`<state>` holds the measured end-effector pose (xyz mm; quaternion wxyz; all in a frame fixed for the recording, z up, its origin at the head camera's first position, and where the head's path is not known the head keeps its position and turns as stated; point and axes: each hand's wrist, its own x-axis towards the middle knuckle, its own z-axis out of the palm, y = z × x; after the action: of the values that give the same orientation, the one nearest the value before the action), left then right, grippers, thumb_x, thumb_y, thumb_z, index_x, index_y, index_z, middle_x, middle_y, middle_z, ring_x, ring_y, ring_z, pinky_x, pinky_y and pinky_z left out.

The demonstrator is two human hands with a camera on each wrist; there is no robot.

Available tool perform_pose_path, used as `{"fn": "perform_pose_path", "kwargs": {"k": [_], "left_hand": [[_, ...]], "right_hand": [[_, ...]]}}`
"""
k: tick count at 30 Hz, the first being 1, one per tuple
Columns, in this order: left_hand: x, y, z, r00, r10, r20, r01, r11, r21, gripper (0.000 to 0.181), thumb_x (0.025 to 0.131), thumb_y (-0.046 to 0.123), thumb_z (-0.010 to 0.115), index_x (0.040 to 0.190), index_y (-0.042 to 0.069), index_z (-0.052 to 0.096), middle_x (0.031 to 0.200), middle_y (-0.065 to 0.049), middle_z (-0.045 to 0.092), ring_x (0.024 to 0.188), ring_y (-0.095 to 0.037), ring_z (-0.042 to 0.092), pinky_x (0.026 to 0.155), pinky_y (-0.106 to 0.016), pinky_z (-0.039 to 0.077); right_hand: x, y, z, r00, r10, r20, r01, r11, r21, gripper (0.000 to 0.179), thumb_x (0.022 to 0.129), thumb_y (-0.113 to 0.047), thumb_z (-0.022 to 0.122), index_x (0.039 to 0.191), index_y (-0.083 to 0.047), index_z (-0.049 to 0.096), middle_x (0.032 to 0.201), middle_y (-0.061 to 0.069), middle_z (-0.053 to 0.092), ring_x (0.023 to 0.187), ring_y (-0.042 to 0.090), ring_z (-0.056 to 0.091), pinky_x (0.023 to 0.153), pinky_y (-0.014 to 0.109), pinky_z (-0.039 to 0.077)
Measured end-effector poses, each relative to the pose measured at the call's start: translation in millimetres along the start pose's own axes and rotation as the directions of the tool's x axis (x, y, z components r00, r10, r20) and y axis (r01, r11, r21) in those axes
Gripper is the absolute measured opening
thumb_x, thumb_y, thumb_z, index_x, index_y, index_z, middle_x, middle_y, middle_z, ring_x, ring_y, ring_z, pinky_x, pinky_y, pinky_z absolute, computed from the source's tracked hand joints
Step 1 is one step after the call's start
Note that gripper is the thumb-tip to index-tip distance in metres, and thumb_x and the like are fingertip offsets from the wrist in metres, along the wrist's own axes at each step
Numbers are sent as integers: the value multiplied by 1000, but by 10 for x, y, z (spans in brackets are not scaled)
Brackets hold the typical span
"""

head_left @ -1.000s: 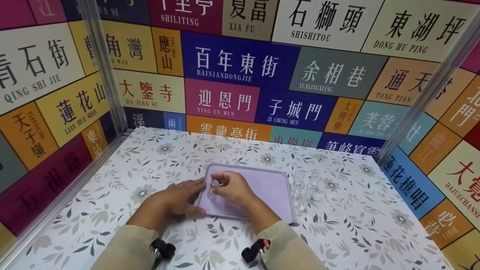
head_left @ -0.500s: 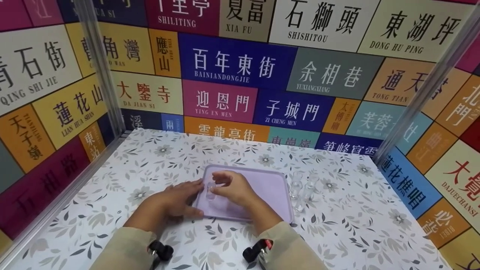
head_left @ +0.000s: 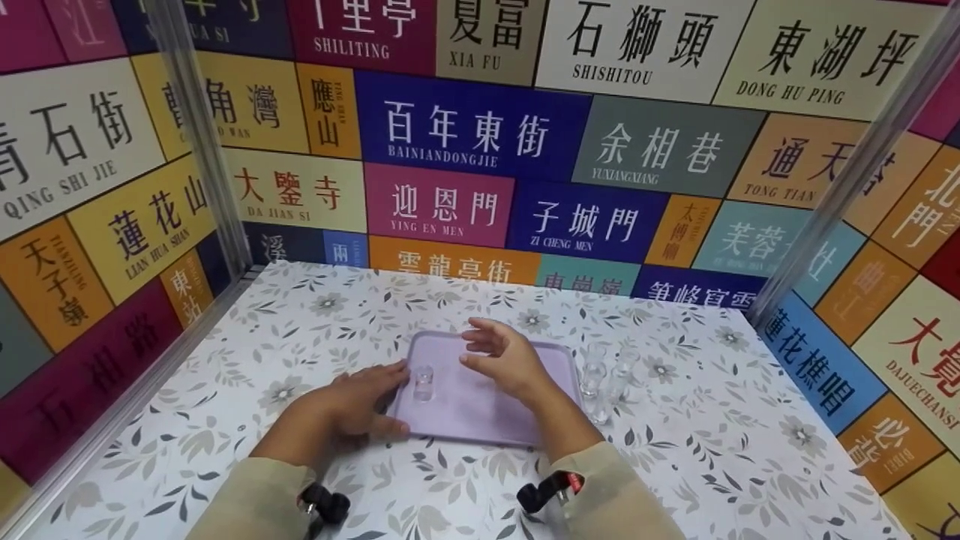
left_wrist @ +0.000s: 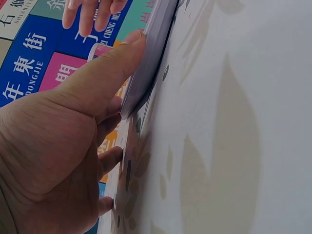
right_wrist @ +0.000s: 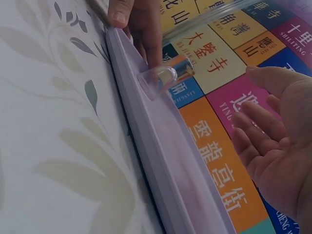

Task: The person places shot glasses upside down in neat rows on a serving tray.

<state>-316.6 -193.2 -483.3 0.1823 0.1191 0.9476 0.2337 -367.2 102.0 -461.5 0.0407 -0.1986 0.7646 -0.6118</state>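
A small clear, glass-like piece with a narrower middle [head_left: 424, 384] stands upright on the left part of a lilac tray [head_left: 480, 424]. In the right wrist view this clear piece [right_wrist: 158, 80] shows a shiny, reflective upper end. My left hand [head_left: 360, 401] lies at the tray's left edge, its fingers stretched out; the thumb [left_wrist: 114, 63] touches the rim in the left wrist view, while other fingertips rest on the table. Above the tray's middle hovers my right hand [head_left: 514, 364], fingers loosely bent and holding nothing, to the right of the clear piece.
Several similar clear pieces [head_left: 611, 379] stand close together on the table just right of the tray. The flower-patterned tabletop [head_left: 330, 307] is bounded behind and at the sides by panels with coloured signs [head_left: 472, 120].
My right hand has let go of the clear piece and moved right and up from it. The piece remains standing on the tray; my left hand has stayed at the edge.
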Motion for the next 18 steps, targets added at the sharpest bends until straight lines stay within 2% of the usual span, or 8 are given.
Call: {"fn": "perform_pose_path", "kwargs": {"k": [9, 18], "left_hand": [[0, -11, 1, 999, 43, -8, -43, 999, 3, 108, 79, 72, 81, 168, 43, 29, 180, 21, 13, 171, -27, 11, 136, -68, 0], [-7, -16, 8, 998, 60, -12, -60, 998, 10, 109, 79, 72, 81, 169, 41, 28, 180, 20, 13, 170, -27, 11, 135, -70, 0]], "right_hand": [[-78, 74, -352, 996, 28, -88, -28, 1000, -9, 65, 90, -13, 87, 150, -12, 62, 145, 16, 69, 132, 34, 68, 106, 34, 62], [-176, 112, -690, 983, 64, -171, -73, 996, -45, 61, 91, -14, 86, 148, -13, 63, 147, 11, 69, 134, 30, 68, 105, 31, 62]]}}
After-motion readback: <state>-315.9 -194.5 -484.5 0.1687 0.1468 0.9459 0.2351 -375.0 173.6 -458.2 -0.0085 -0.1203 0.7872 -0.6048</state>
